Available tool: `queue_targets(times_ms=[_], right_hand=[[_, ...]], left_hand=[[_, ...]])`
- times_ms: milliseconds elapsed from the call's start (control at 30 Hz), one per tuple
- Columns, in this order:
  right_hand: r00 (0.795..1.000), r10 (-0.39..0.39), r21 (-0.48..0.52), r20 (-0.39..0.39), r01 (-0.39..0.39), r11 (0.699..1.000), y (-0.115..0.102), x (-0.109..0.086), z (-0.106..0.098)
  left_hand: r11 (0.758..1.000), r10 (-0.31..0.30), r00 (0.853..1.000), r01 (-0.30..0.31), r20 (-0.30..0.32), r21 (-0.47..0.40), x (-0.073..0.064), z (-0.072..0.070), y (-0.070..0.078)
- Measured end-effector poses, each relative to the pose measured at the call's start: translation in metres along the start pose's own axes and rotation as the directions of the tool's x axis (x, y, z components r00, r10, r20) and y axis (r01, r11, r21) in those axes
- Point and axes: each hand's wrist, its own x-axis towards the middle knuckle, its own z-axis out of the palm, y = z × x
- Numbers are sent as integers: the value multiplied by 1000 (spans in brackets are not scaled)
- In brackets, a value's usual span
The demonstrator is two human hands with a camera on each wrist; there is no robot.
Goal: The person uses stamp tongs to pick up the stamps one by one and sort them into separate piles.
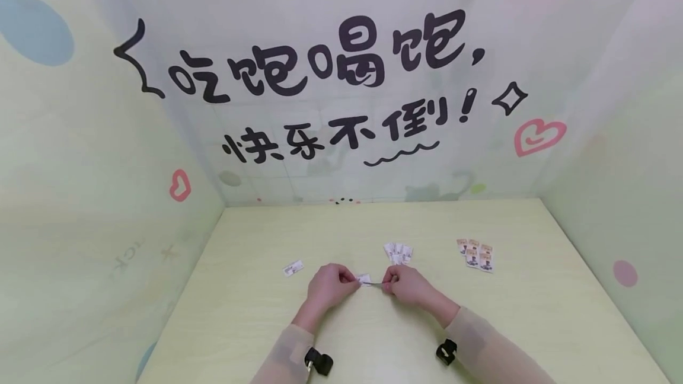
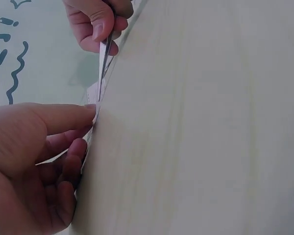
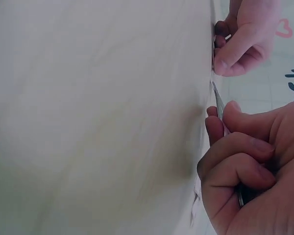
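My left hand (image 1: 332, 284) pinches the near-left edge of a small white printed card (image 1: 364, 279), which lies low at the table surface. My right hand (image 1: 408, 286) grips a pair of slim metal tweezers (image 2: 104, 68) between thumb and fingers. The tweezers' tips meet the card right beside the left thumb. In the right wrist view, the tool's pointed end (image 3: 217, 95) sticks out past the curled fingers; its back end is mostly hidden in the palm. Both hands face each other at the middle of the table.
One white printed card (image 1: 293, 268) lies left of the left hand. Several overlapping white cards (image 1: 398, 252) sit just beyond the right hand. Farther right is a group of orange-and-white cards (image 1: 476, 255). A printed fabric wall (image 1: 341, 182) stands behind the pale table (image 1: 256, 236).
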Motion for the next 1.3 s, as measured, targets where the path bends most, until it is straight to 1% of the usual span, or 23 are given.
queue_targets(times_ms=[67, 133, 200, 233, 333, 400, 467, 567, 633, 667, 700, 800, 900, 1000, 1067, 1133, 1300], right_hand=[[1000, -13, -12, 23, 13, 1000, 2, 0, -5], [998, -25, -22, 62, 26, 999, 4, 1, -13], [992, -37, -26, 117, 40, 999, 5, 2, -23], [988, -43, -32, 147, 48, 998, 5, 3, -28], [970, -61, -52, 235, 76, 996, 4, 4, -40], [958, -66, -68, 280, 88, 994, 3, 5, -45], [949, -63, -88, 308, 94, 992, 2, 7, -47], [944, -49, -131, 326, 97, 987, 1, 11, -47], [945, -43, -164, 324, 101, 981, 1, 13, -45], [946, -41, -176, 323, 102, 979, 1, 14, -44], [947, -40, -188, 320, 105, 976, 0, 15, -43], [948, -41, -207, 315, 110, 972, 0, 18, -39], [951, -31, -210, 308, 99, 973, 0, 20, -37], [953, -15, -209, 301, 81, 975, 0, 20, -37], [956, -13, -204, 294, 76, 976, 1, 19, -37], [958, -19, -188, 286, 76, 979, 4, 19, -36], [967, -51, -98, 250, 78, 992, 14, 16, -33]], left_hand=[[998, 39, 999, -39, 6, -39, -1, -2, -3], [992, 102, 995, -100, 18, -70, -1, -5, -5], [982, 171, 984, -167, 42, -86, 0, -9, -6], [976, 206, 977, -201, 61, -87, 1, -11, -5], [952, 303, 943, -293, 141, -89, 4, -17, 1], [937, 350, 914, -339, 205, -87, 7, -19, 5], [923, 384, 884, -379, 265, -73, 10, -20, 8], [908, 407, 849, -416, 338, -46, 14, -19, 11], [904, 408, 834, -426, 372, -36, 16, -17, 11], [904, 407, 828, -427, 386, -36, 17, -16, 11], [906, 400, 826, -421, 398, -39, 17, -14, 10], [919, 374, 828, -392, 419, -44, 18, -12, 7], [931, 346, 837, -363, 425, -43, 18, -10, 6], [938, 329, 844, -344, 423, -43, 19, -10, 6], [944, 315, 852, -328, 418, -42, 20, -9, 6], [950, 300, 862, -309, 408, -44, 20, -8, 5], [970, 241, 910, -240, 339, -45, 19, -1, 1]])
